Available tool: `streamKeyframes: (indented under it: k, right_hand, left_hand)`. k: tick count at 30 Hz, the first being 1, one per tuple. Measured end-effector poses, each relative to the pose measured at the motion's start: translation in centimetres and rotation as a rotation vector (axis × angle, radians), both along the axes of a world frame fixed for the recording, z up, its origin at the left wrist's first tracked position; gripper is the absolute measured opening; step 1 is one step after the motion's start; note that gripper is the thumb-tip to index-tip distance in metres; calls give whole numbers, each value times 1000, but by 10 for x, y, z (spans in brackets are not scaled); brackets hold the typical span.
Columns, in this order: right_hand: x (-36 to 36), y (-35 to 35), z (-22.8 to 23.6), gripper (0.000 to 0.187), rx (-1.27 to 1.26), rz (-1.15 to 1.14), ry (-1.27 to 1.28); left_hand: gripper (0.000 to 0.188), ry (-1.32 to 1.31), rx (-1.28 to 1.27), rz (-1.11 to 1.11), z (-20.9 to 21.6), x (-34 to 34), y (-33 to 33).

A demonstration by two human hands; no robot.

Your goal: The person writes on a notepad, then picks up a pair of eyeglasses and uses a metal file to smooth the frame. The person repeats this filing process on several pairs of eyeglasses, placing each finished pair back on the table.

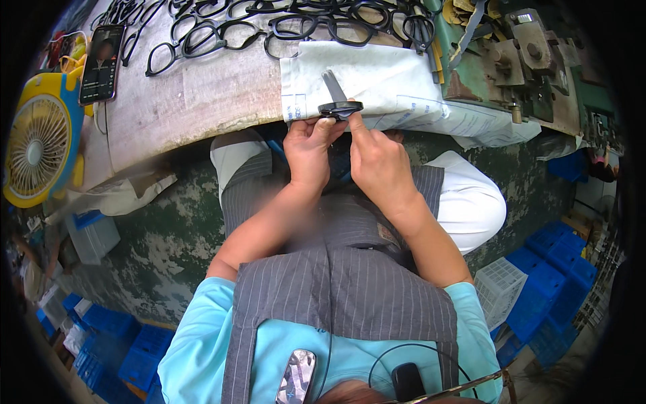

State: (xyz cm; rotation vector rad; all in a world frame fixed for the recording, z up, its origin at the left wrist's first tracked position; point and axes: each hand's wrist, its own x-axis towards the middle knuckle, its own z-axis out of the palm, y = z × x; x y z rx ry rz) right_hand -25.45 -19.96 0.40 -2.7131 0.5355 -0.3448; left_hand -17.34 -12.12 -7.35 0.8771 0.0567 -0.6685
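A pair of scissors [338, 101] is being held at the near edge of the desk [202, 94], over a white cloth [377, 77] draped across that edge. The black handle loops are being pinched from both sides: left hand [308, 151] closed on the left loop, thumb on top; right hand [378, 161] closed on the right loop, forefinger pressed along it. The grey blades are being pointed away from the body, flat on the cloth, probably so the handles can be worked with the tips kept clear of the lap.

A row of black scissor handles [282, 27] is being kept along the far edge of the desk, well apart from the hands. A phone [102, 64] is lying at the left edge, and a yellow fan [37, 145] is standing just beyond it. A green metal press [518, 60] is occupying the right end. Blue crates [552, 283] are being stacked on the floor, lower right.
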Motion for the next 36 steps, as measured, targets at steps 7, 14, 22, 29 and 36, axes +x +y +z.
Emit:
streamKeyframes:
  k: [7, 14, 22, 29, 36]
  right_hand:
    - [-32, 21, 21, 58, 232, 13, 5]
    - [-14, 7, -7, 59, 46, 47, 6]
    - [-38, -12, 7, 53, 261, -115, -177]
    - [-65, -17, 28, 47, 1153, -343, -225]
    - [-61, -45, 24, 49, 2347, 18, -628]
  left_hand:
    - [15, -19, 55, -4, -7, 1, -1]
    - [15, -10, 86, -17, -6, 1, 1]
    - [20, 16, 154, -97, 4, 7, 4]
    - [18, 71, 213, -211, 13, 9, 17]
    - [20, 18, 251, -286, 30, 8, 42]
